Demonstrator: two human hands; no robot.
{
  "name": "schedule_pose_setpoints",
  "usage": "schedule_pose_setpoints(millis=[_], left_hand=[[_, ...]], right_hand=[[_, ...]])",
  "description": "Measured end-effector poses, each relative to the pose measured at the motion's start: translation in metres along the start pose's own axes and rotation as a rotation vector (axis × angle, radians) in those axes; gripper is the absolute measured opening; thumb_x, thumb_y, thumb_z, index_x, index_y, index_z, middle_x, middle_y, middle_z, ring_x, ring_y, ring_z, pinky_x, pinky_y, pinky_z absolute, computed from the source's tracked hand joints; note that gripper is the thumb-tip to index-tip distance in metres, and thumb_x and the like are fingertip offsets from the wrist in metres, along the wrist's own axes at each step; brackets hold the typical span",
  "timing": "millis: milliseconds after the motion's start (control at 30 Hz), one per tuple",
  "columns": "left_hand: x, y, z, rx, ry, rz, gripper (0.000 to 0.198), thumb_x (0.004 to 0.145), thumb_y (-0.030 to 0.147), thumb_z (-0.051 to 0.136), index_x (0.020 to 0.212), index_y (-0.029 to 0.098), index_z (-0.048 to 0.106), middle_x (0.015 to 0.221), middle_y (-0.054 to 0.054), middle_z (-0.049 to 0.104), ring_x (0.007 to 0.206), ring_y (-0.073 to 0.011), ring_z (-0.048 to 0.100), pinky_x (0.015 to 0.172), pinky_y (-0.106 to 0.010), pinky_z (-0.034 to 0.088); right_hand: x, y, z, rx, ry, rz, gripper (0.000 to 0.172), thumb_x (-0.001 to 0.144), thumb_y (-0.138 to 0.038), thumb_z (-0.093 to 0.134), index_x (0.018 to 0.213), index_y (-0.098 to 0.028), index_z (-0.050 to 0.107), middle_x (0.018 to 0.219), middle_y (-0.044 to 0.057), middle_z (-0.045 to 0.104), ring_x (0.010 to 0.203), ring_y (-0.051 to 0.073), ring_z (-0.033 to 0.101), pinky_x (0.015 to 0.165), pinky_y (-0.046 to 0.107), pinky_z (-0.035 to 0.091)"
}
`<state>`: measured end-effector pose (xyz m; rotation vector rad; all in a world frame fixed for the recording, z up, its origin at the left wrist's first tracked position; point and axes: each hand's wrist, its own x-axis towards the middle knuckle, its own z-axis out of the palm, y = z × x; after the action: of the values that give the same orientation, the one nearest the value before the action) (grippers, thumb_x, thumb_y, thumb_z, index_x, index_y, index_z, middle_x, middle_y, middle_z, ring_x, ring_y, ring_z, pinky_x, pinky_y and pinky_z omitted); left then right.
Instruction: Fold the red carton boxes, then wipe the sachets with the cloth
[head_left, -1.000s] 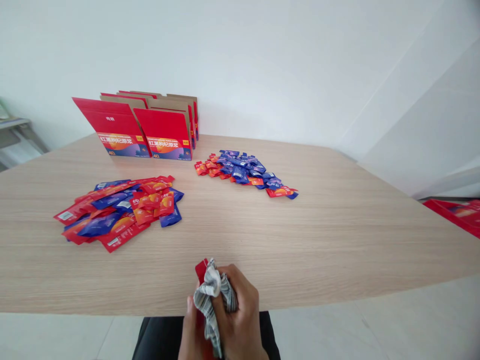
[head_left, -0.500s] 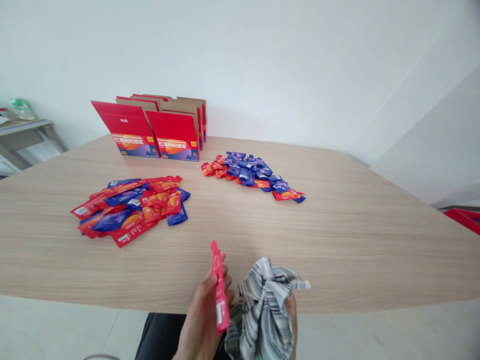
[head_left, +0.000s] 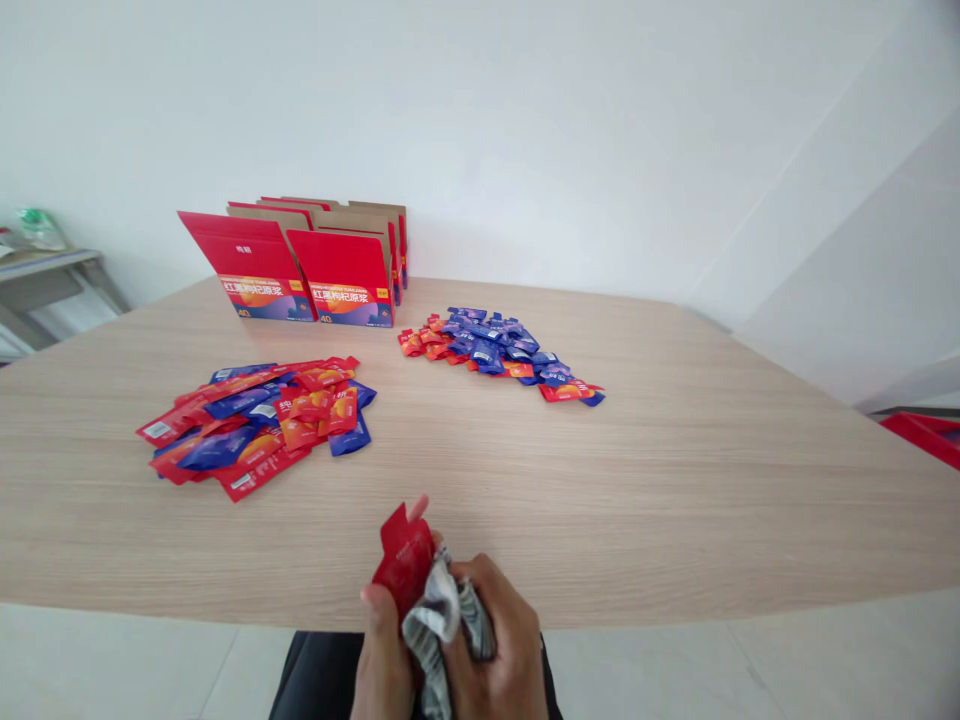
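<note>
My left hand holds a red sachet upright at the table's near edge. My right hand grips a striped grey-and-white cloth pressed against the sachet's lower part. Both hands are together at the bottom middle of the view. A spread pile of red and blue sachets lies on the table to the left, well beyond my hands. A second, smaller pile of sachets lies further back in the middle.
Several red cardboard boxes stand open at the back left of the wooden table, near the white wall. A grey shelf is at far left. Something red shows beyond the table's right edge.
Half a second ago my hands were apart, the cloth loose in my right hand. Now they are together again, the cloth bunched against the sachet.
</note>
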<state>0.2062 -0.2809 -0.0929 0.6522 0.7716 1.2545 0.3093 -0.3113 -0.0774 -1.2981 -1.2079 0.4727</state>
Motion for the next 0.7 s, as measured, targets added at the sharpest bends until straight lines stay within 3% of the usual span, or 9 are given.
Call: schedule_pose_setpoints(millis=[100,267,400,500,600,700], left_hand=[[-0.012,-0.012,0.003,0.159,-0.037,0.114,0.091,0.075,0.089,0.075,0.141,0.026,0.078,0.112,-0.013,0.078,0.108,-0.0369,0.07,0.095,-0.047,0.061],[-0.031,-0.032,0.015,0.189,-0.024,0.211,0.078,0.074,0.079,0.084,0.128,0.024,0.086,0.122,-0.018,0.077,0.126,-0.0404,0.064,0.106,-0.04,0.055],[-0.028,-0.035,0.015,-0.038,0.032,0.075,0.06,0.075,0.064,0.093,0.121,0.025,0.087,0.137,-0.015,0.075,0.137,-0.0418,0.061,0.114,-0.04,0.052],[-0.016,-0.027,0.003,-0.13,0.122,0.018,0.066,0.08,0.067,0.088,0.13,0.024,0.082,0.135,-0.013,0.077,0.136,-0.0395,0.064,0.111,-0.04,0.056],[-0.009,-0.013,-0.005,-0.212,0.187,-0.08,0.079,0.072,0.073,0.091,0.134,0.024,0.079,0.12,-0.012,0.082,0.128,-0.041,0.07,0.102,-0.043,0.062],[-0.02,0.001,0.007,-0.271,0.159,-0.136,0.079,0.069,0.067,0.096,0.133,0.025,0.078,0.124,-0.012,0.082,0.129,-0.0432,0.069,0.102,-0.045,0.062]], right_hand=[[-0.005,0.01,0.013,-0.026,0.064,0.035,0.006,0.091,-0.027,0.065,0.088,-0.025,0.07,0.07,-0.004,0.063,0.056,0.015,0.057,0.056,0.024,0.048],[-0.006,0.012,-0.001,0.076,0.194,0.089,0.021,0.1,-0.036,0.063,0.083,-0.023,0.065,0.066,-0.003,0.057,0.054,0.015,0.054,0.053,0.024,0.046],[-0.006,0.017,-0.001,0.11,0.103,0.03,0.018,0.098,-0.036,0.068,0.085,-0.024,0.065,0.067,-0.004,0.056,0.054,0.014,0.051,0.052,0.024,0.041],[-0.009,0.022,0.011,0.096,-0.033,-0.048,0.007,0.095,-0.03,0.067,0.091,-0.025,0.068,0.073,-0.003,0.062,0.058,0.015,0.056,0.054,0.024,0.042],[-0.012,0.026,0.022,0.063,-0.13,-0.125,0.009,0.095,-0.027,0.061,0.096,-0.026,0.07,0.079,-0.002,0.068,0.063,0.016,0.062,0.058,0.025,0.043],[-0.014,0.028,0.022,0.067,-0.08,-0.133,0.01,0.096,-0.03,0.06,0.097,-0.027,0.069,0.08,-0.002,0.068,0.063,0.016,0.062,0.058,0.025,0.044]])
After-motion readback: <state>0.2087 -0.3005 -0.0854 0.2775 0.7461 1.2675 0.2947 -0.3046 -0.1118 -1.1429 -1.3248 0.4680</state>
